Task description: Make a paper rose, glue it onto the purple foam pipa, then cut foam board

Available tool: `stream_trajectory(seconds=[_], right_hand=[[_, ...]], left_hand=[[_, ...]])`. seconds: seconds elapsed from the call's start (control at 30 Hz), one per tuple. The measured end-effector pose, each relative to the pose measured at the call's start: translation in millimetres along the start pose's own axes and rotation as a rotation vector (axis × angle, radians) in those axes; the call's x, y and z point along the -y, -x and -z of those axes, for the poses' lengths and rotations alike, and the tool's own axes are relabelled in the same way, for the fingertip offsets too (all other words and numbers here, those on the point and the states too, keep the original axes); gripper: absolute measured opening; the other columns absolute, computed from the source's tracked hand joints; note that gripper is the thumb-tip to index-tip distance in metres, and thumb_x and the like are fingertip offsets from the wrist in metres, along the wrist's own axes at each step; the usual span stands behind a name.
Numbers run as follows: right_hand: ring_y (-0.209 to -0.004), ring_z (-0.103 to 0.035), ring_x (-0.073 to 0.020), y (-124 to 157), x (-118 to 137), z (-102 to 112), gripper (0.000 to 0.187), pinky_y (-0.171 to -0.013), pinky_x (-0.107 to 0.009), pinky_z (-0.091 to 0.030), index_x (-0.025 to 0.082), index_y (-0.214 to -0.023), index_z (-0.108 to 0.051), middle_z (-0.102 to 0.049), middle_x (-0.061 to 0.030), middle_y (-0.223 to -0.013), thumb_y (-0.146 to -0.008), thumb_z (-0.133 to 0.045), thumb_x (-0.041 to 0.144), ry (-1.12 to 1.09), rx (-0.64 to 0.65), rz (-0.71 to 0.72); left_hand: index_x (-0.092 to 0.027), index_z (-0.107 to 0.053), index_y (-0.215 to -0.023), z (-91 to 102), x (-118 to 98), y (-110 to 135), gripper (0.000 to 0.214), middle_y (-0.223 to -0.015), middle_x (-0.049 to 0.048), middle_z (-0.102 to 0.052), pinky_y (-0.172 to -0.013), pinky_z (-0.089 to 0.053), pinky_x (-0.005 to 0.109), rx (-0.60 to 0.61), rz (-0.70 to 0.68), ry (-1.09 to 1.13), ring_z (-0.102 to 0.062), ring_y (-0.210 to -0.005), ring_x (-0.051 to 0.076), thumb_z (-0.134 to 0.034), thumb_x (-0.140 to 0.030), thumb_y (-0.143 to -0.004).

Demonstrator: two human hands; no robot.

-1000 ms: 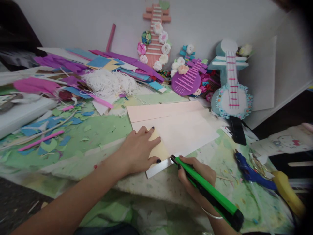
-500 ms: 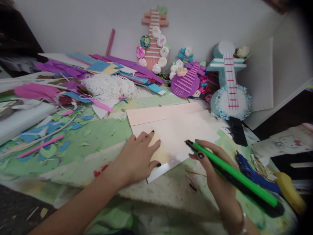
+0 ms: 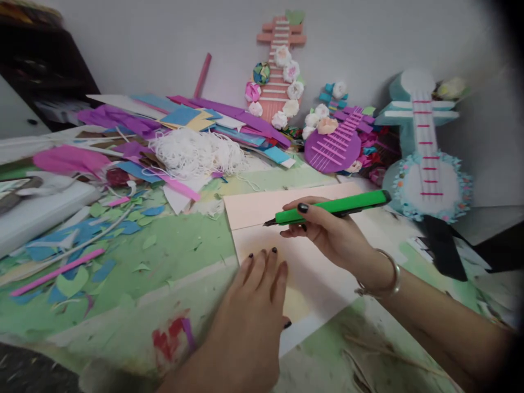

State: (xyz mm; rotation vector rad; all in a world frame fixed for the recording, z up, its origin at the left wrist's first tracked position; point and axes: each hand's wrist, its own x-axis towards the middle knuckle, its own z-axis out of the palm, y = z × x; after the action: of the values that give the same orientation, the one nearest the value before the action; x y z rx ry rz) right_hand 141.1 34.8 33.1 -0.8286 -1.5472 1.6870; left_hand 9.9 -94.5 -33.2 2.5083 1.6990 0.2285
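My left hand [image 3: 254,303] lies flat, fingers together, on the near left part of a pale pink sheet [image 3: 315,273] spread on the green worktable [image 3: 172,240]. My right hand [image 3: 327,232] is closed around a green utility knife [image 3: 331,206], held nearly level above the sheet's far edge. The knife's black tip points left, near the seam where a second pale strip [image 3: 262,207] meets the sheet. A silver bangle [image 3: 387,278] circles my right wrist.
Coloured paper scraps and pink sticks litter the table's left side. White string [image 3: 196,153] lies tangled behind. Three paper guitars lean on the wall: orange [image 3: 278,71], purple [image 3: 335,144], teal [image 3: 426,158]. A black object [image 3: 442,245] lies at right.
My right hand lifted the knife from the sheet's near edge and carried it up and over to the far edge, tip now pointing left. The view has shifted closer; my left hand stays on the sheet.
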Motion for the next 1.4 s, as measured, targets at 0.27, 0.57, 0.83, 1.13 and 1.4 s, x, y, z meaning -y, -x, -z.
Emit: stream_trajectory(seconds=[0.27, 0.57, 0.83, 1.13, 1.4], right_hand=[[-0.042, -0.046, -0.0046, -29.5, -38.0, -2.4, 0.024, -0.040, -0.018, -0.041, 0.016, -0.102, -0.071, -0.070, -0.0043, -0.075, -0.084, -0.061, 0.030, 0.102, 0.212, -0.023], [-0.048, -0.051, -0.0085, -27.7, -52.6, -1.4, 0.023, -0.044, -0.021, -0.045, 0.020, -0.098, -0.073, -0.067, -0.0021, -0.070, -0.081, -0.064, 0.033, 0.101, 0.145, 0.002], [-0.053, -0.053, -0.0071, -30.6, -56.4, -3.0, 0.030, -0.042, -0.016, -0.041, 0.018, -0.097, -0.070, -0.066, -0.0002, -0.070, -0.082, -0.061, 0.043, 0.094, 0.110, 0.040], [-0.064, -0.058, -0.0077, -31.0, -56.4, -2.8, 0.032, -0.044, -0.015, -0.042, 0.020, -0.093, -0.068, -0.066, -0.0003, -0.077, -0.079, -0.064, 0.048, 0.053, 0.141, 0.041], [-0.066, -0.059, -0.0101, -31.3, -57.4, -4.3, 0.033, -0.043, -0.017, -0.041, 0.020, -0.087, -0.068, -0.066, -0.0023, -0.080, -0.075, -0.068, 0.050, 0.006, 0.136, 0.053]], left_hand=[[-0.011, -0.041, -0.141, -19.8, 9.6, -0.7, 0.072, -0.144, 0.0201, -0.043, -0.105, -0.040, 0.053, -0.135, -0.060, 0.021, -0.040, -0.133, 0.037, -0.048, -0.057, -0.086], [-0.020, -0.041, -0.141, -9.6, 20.2, 4.3, 0.065, -0.145, 0.0096, -0.045, -0.107, -0.040, 0.044, -0.147, -0.066, 0.131, -0.039, -0.134, 0.030, -0.050, -0.053, -0.086], [-0.024, -0.048, -0.136, 3.4, 20.8, 2.6, 0.046, -0.143, 0.0072, -0.048, -0.107, -0.038, 0.050, -0.122, -0.020, 0.160, -0.040, -0.133, 0.029, -0.043, -0.028, -0.091], [-0.024, -0.049, -0.135, 4.9, 21.7, 3.8, 0.045, -0.144, 0.0076, -0.046, -0.108, -0.036, 0.052, -0.128, -0.045, 0.147, -0.039, -0.133, 0.029, -0.039, -0.020, -0.091], [-0.023, -0.048, -0.136, 4.9, 21.5, 3.2, 0.045, -0.144, 0.0088, -0.046, -0.107, -0.036, 0.052, -0.124, -0.051, 0.124, -0.041, -0.131, 0.030, -0.042, -0.022, -0.091]])
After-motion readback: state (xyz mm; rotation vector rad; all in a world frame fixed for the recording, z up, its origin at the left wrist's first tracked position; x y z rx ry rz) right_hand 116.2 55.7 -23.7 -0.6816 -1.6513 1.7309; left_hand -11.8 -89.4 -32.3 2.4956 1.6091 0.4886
